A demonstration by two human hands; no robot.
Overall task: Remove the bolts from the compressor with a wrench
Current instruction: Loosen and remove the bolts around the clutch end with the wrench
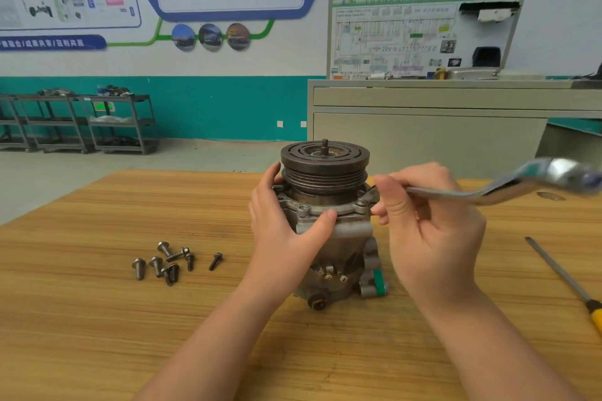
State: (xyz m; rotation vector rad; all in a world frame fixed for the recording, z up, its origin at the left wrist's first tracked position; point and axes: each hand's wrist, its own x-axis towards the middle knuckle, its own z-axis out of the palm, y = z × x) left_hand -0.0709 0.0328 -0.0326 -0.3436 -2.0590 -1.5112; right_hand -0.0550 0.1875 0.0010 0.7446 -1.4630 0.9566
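The grey metal compressor (329, 221) stood upright on the wooden desk (97, 319); the left hand (286, 225) gripped its body, the right hand (430, 225) held a blurred steel wrench (495, 189) at its flange, loose dark bolts (169, 260) lying to the left

The wrench (508, 187) blurs toward its far end, which the right edge cuts off. The screwdriver (568, 283) handle (yellow) runs out of frame too. The left hand (286, 228) hides the compressor (329, 221) flank.
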